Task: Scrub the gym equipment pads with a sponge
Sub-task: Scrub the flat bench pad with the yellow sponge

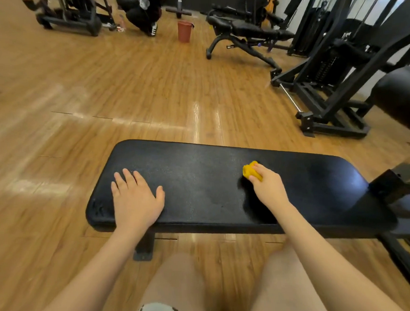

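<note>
A single wide-angle head view looks forward and steeply down from above the person's knees. A black bench pad (pixel 215 190) lies close below, crossing the lower middle. Farther off, wooden floor (pixel 100 89) stretches toward weight machines (pixel 337 77) at far right.

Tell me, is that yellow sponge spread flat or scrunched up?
Scrunched up. The sponge looks bunched and lumpy in the grip of the right hand, pressed onto the black bench pad.
</note>
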Tool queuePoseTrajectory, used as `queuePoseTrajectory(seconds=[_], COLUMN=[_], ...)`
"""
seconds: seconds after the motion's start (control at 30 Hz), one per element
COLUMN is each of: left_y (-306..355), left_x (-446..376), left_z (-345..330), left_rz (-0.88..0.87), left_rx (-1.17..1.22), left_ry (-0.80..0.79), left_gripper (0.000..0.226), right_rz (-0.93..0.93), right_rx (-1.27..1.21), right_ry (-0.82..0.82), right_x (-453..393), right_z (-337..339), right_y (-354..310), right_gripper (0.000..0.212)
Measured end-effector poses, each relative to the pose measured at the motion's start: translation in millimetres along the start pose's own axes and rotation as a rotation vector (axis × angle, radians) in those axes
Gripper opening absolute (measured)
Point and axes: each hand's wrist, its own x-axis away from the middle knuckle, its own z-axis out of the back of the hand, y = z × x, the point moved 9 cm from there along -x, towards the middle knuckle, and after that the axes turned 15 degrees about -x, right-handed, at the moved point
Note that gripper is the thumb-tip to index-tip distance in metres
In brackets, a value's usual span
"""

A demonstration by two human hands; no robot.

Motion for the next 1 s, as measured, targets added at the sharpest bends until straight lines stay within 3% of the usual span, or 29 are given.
queuePoseTrajectory(seconds=[0.13, 0.2, 0.53, 0.67, 0.8, 0.9, 1.0], left_y=[-0.8, -1.1, -2.6, -8.6, -29.6, -28.0, -26.1], left_x=[-1.9, -1.8, -3.9, -16.6, -51.5, -62.8, -64.4], left_z=[-0.2, 0.4, 0.5, 3.8, 11.7, 2.5, -0.3], left_rz=[0.007, 0.003, 0.000, -0.037, -0.010, -0.029, -0.025], left_rx=[-0.017, -0.015, 0.021, 0.079, 0.105, 0.021, -0.023], left_ry=[0.001, 0.001, -0.002, -0.026, 0.014, -0.037, -0.023], left_gripper=[0.077, 0.077, 0.077, 0.074, 0.074, 0.075, 0.075], right_rz=[0.246, 0.289, 0.077, 0.080, 0.136, 0.204, 0.294], right_rx=[0.081, 0.118, 0.055, -0.124, -0.270, -0.188, -0.087], right_ry=[-0.297, -0.342, -0.087, -0.059, -0.285, -0.515, -0.647], right_x=[2.7, -0.6, -53.1, -61.0, -80.0, -100.8, -119.4], right_z=[-58.0, -70.3, -16.2, -22.1, -73.4, -138.8, -197.3], right_y=[-43.3, -44.0, -0.9, -15.4, -70.7, -121.3, -169.3], right_gripper=[0.042, 0.042, 0.041, 0.034, 0.034, 0.037, 0.038])
